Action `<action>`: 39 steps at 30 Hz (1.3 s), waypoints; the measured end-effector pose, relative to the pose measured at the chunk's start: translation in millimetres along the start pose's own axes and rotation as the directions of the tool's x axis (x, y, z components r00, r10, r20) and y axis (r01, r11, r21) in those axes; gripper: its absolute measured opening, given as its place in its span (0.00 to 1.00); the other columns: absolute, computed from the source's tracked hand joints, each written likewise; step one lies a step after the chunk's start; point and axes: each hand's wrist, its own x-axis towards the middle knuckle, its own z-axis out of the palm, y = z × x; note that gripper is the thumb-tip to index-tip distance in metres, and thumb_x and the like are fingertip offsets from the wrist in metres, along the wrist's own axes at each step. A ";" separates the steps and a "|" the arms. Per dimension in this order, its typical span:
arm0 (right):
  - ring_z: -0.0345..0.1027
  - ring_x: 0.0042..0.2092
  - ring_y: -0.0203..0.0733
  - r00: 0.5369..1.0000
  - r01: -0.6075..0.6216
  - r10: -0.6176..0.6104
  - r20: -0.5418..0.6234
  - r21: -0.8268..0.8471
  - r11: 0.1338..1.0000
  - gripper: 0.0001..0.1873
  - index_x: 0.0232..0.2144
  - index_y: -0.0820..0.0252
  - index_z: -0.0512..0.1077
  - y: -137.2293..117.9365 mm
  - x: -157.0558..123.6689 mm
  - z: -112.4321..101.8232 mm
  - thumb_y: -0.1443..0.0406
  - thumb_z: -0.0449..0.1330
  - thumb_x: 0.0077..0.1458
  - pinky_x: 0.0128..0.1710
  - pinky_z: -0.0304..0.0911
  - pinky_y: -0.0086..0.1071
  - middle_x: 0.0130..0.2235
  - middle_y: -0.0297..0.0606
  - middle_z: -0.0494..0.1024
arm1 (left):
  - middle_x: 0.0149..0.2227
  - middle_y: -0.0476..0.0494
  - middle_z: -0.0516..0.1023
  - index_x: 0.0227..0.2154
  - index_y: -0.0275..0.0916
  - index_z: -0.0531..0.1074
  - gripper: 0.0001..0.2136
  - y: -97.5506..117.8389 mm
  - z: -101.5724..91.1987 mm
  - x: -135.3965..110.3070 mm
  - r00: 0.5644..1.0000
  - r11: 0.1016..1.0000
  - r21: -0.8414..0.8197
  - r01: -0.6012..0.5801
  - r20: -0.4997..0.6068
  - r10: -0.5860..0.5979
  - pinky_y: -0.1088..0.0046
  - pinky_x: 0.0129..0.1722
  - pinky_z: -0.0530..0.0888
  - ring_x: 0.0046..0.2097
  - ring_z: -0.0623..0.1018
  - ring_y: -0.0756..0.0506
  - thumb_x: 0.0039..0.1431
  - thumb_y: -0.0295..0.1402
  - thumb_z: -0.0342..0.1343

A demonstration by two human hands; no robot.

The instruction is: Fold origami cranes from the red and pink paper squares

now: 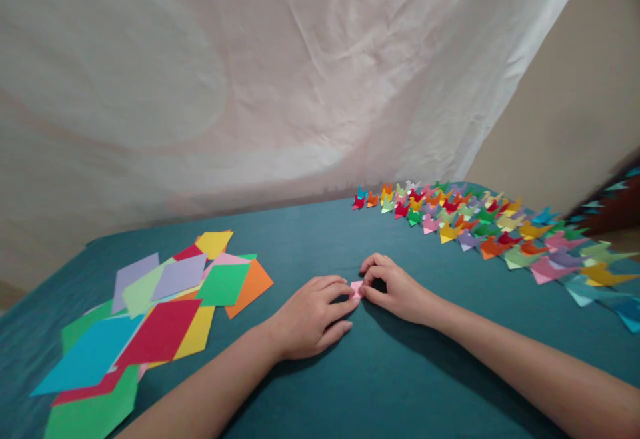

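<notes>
A small folded piece of pink paper (356,289) lies on the teal tablecloth between my hands. My left hand (317,312) rests palm down, its fingers stretched out and their tips on the paper's left edge. The left thumb is apart from it, touching the cloth side. From the right, my right hand (393,285) pinches the paper's edge between thumb and index finger. My fingertips hide part of the paper, so its full shape cannot be made out.
Overlapping coloured paper squares (163,329) are spread at the left. Rows of small folded paper birds (470,222) in many colours stand at the back right. A pale, wrinkled cloth (280,79) hangs behind the teal-covered table (300,232).
</notes>
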 end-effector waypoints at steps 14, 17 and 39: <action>0.63 0.43 0.40 1.000 -0.002 0.002 -0.005 -0.010 1.000 0.05 0.25 0.60 0.69 -2.6 0.7 -0.3 0.71 0.58 0.50 0.45 0.60 0.36 0.39 0.38 0.68 | 0.51 0.37 0.68 0.53 0.37 0.63 0.17 1.4 3.0 0.6 1.000 1.000 -0.006 0.020 -0.017 -0.020 0.59 0.54 0.64 0.55 0.65 0.40 0.63 0.34 0.46; 0.63 0.43 0.41 1.000 -0.005 0.005 -0.004 -0.013 1.000 0.05 0.25 0.60 0.69 -2.4 0.8 0.0 0.71 0.58 0.50 0.44 0.60 0.36 0.39 0.38 0.68 | 0.51 0.37 0.68 0.53 0.37 0.63 0.17 1.7 3.3 0.4 1.000 1.000 0.002 0.023 -0.010 -0.023 0.59 0.54 0.63 0.55 0.65 0.40 0.63 0.34 0.46; 0.61 0.44 0.42 1.000 0.009 -0.010 -0.019 -0.070 0.998 0.05 0.28 0.59 0.67 -6.8 0.5 0.4 0.72 0.58 0.49 0.45 0.58 0.37 0.38 0.38 0.67 | 0.51 0.38 0.68 0.53 0.37 0.63 0.17 4.5 2.0 1.4 0.999 0.998 0.046 0.041 0.025 -0.042 0.58 0.53 0.63 0.55 0.65 0.40 0.63 0.34 0.46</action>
